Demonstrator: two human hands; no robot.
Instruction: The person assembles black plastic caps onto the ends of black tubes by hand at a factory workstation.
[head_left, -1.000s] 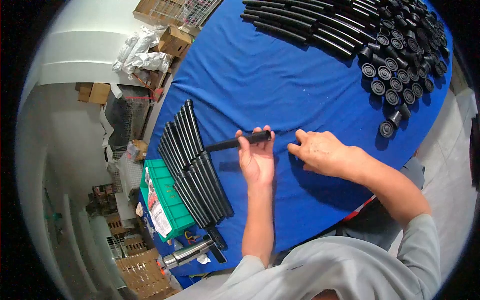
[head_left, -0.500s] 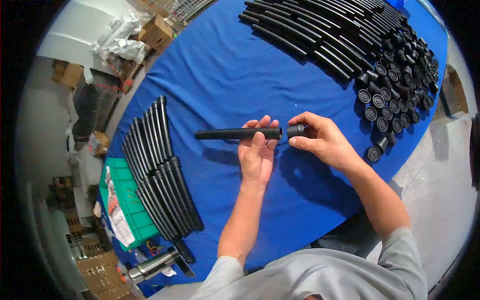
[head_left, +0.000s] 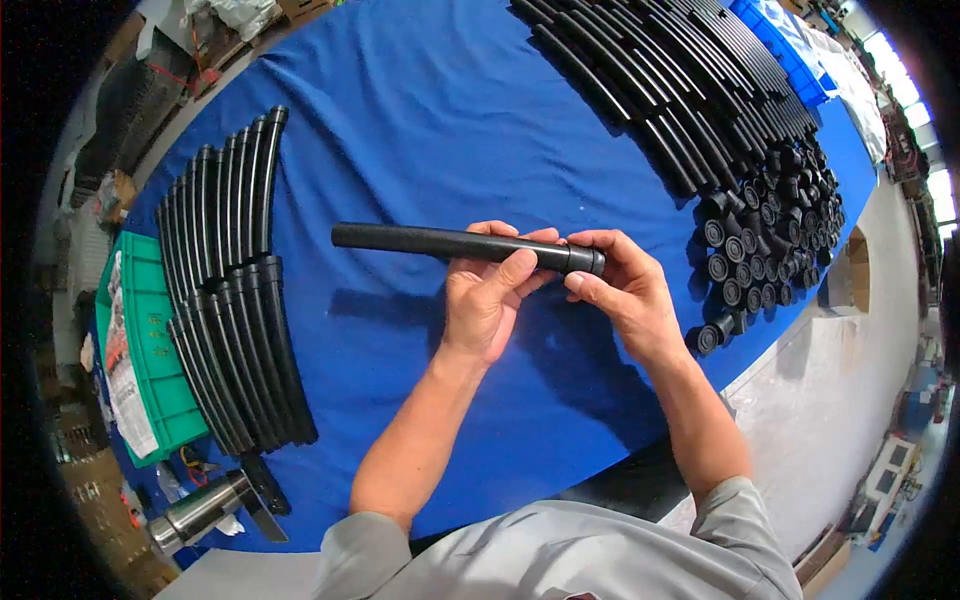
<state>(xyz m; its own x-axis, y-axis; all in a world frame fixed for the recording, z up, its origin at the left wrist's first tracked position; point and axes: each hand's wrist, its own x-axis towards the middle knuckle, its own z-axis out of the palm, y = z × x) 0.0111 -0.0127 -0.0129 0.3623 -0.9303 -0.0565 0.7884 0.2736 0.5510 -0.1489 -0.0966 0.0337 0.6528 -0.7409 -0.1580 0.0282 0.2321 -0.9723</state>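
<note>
My left hand (head_left: 485,300) is closed around a black tube (head_left: 420,240), which lies nearly level above the blue cloth. At the tube's right end sits a black end cap (head_left: 584,260), pinched between the thumb and fingers of my right hand (head_left: 625,290). Cap and tube meet end to end; how deep the cap's plug reaches inside is hidden. To the right lies a heap of loose black caps (head_left: 760,240), many with ringed faces up. Rows of black tubes (head_left: 660,80) cover the far side of the table.
On the left, capped black tubes (head_left: 230,290) lie in two rows beside a green bin (head_left: 165,350) holding a printed bag. A shiny metal cylinder (head_left: 200,512) sits at the near left edge. At the far right stands a blue crate (head_left: 785,55).
My right hand has brought the cap leftward onto the tube's open end, closing the gap between them. The tube now tilts slightly down to the right. The camera view has shifted.
</note>
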